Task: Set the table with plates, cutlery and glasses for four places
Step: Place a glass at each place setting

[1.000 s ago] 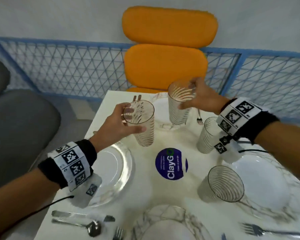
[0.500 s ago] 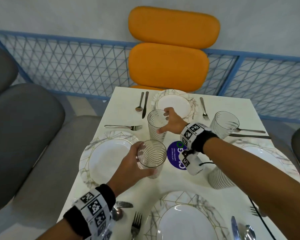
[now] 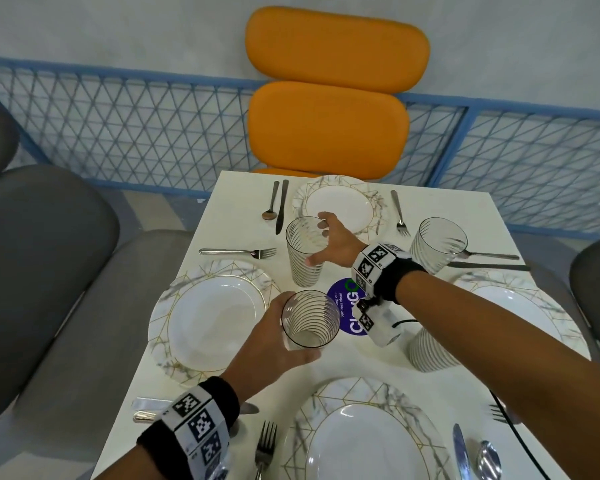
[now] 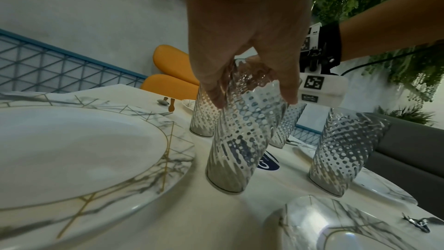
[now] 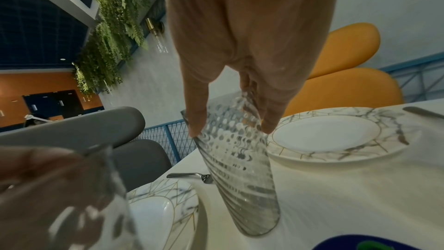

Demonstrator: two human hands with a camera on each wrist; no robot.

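A white rectangular table [image 3: 440,375] fills the middle of the head view, with an orange padded chair [image 3: 329,126] at its far end and grey upholstered chairs [image 3: 42,258] along its left side. Four round white plates with grey marbling and thin gold lines sit at the four places: the left plate [image 3: 208,320], the near plate [image 3: 371,441], the right plate [image 3: 520,317] and the far plate [image 3: 340,202]. The left hand [image 3: 274,344] wraps its fingers and thumb round the upper part of a clear ribbed drinking glass [image 3: 310,322] that stands between the left plate and a round blue sticker [image 3: 347,306] at the table's centre; in the left wrist view its base seems to rest on the tabletop. The right hand [image 3: 333,242] reaches across the sticker, thumb and fingers set against the rim of a second ribbed glass [image 3: 303,251], which stands upright just in front of the far plate. Two more ribbed glasses stand free, one far right [image 3: 440,244] and one near right [image 3: 430,351], partly hidden by the right forearm. A steel fork [image 3: 238,252] lies beyond the left plate, a spoon and knife [image 3: 278,207] left of the far plate, and another fork [image 3: 265,445] left of the near plate.
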